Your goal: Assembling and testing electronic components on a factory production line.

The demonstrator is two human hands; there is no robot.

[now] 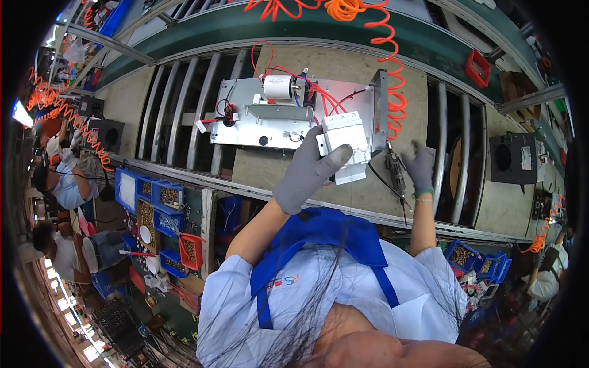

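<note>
My left hand, in a grey glove, is closed on a white block-shaped component, with the thumb across its face. The block is held above the near right part of a silver metal chassis, and red wires run toward it. On the chassis sit a white cylinder, an upright metal bracket and a small black round part. My right hand, also gloved, is slightly blurred, fingers apart, just right of a dark air screwdriver. The screwdriver hangs from an orange coiled hose.
Metal rollers flank the board under the chassis. Blue bins of small metal parts and a red bin stand at the left. A black box unit lies at the right. Another person is at the far left.
</note>
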